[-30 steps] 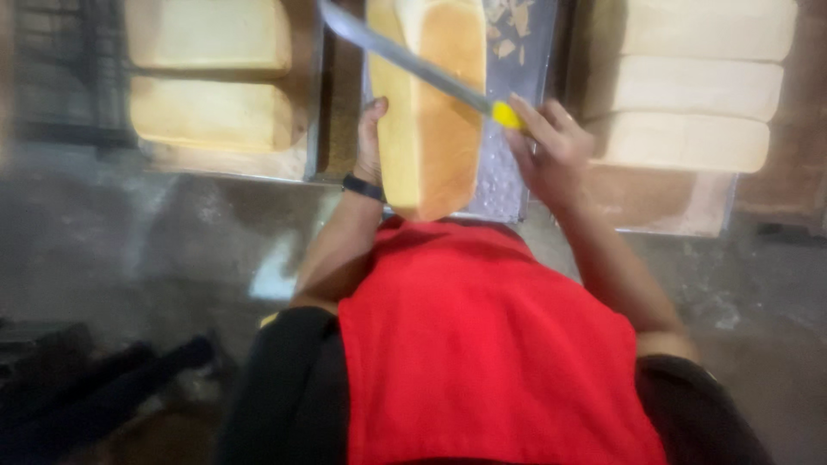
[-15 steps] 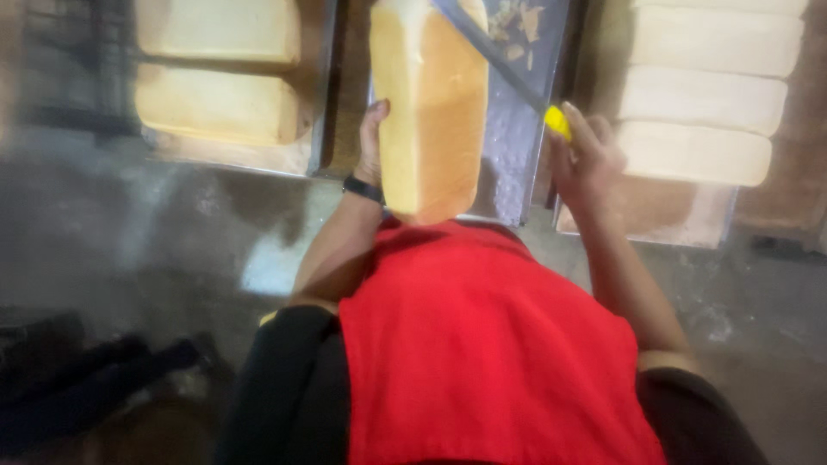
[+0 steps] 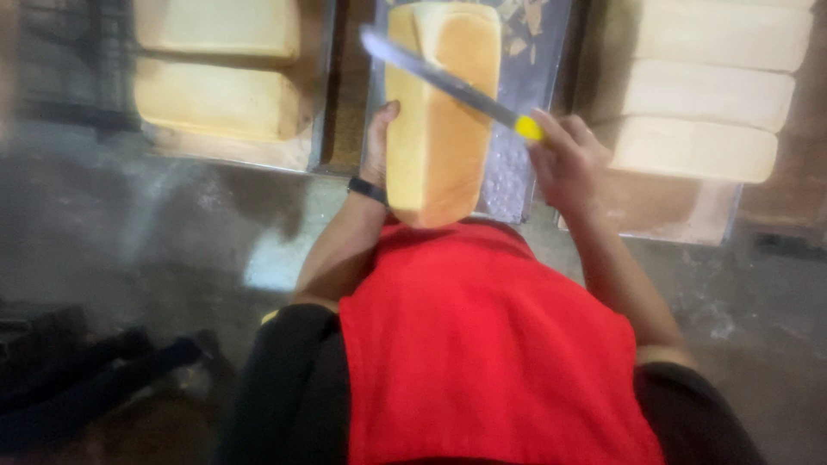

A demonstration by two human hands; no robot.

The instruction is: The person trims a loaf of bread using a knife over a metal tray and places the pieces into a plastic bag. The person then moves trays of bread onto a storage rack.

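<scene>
Over the metal tray (image 3: 534, 77), your left hand (image 3: 376, 142) cups the long loaf (image 3: 439, 112) to steady it, while your right hand (image 3: 564, 164), fingers closed, grips the yellow-handled knife (image 3: 448, 83) laid slantwise across it.

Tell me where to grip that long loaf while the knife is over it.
Grip the loaf on its long left flank near the close end, coming from the left, as the left hand does. The right hand holds the knife slanted across the top, so the top and right side look riskier.
</scene>
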